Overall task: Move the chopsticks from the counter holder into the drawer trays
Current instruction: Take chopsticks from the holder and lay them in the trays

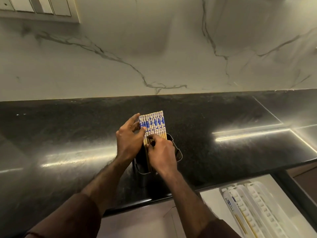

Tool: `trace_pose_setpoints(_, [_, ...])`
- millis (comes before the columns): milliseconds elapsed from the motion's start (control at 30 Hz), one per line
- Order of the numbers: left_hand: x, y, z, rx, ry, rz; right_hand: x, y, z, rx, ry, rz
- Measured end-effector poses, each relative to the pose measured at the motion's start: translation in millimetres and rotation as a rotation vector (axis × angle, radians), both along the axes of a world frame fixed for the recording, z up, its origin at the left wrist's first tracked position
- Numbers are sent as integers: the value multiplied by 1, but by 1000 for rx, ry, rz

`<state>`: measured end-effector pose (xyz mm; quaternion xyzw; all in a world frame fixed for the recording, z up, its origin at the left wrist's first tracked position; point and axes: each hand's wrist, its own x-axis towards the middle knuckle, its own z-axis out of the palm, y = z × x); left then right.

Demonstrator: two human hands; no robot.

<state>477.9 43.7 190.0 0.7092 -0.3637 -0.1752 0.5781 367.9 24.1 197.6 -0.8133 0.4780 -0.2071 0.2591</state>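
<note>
Both hands in on the chopsticks (151,125) now, a tight row of blue-and-white tops standing up out of the dark holder (177,154) mid-counter (68,127). Biggest risk right here, imo: the row is packed side by side, so pulling one or two out could drag the neighbours w/ it and fan the lot across the black counter or over its front edge. Second risk: the holder looks light and sits not far from that edge; a sideways tug from either hand could tip it toward the open drawer (214,200) below right. Third: the carry itself, counter to drawer, goes over the edge, and a loose pinch would drop sticks past the white trays (267,205), where at least one pair already lies in the leftmost tray. Now positions: left hand (129,142) is at the left side of the row, fingers spread and lightly curled, thumb tip on the painted part, so touching and steadying; full grip or not, can't tell. Right hand (162,156) is lower, in front of the holder's mouth, fingers curled in on the bare wooden shafts just under the painted tops, pinching some of them, count hidden by the knuckles. Sticks sit between and just beyond both hands, upright w/ a slight lean away, lower ends still down in the holder, well apart from the trays.
</note>
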Motion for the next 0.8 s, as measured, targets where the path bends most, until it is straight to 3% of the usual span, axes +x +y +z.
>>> trace_pose_setpoints(333, [-2, -4, -2, -101, 144, 23, 0, 0, -3, 87, -5, -36])
trace_pose_setpoints(600, [-1, 7, 12, -187, 158, -3, -6, -7, 18, 197, -7, 49])
trace_pose_setpoints(800, [-3, 14, 71, -306, -110, -88, -14, -1, 46, 127, -123, 57])
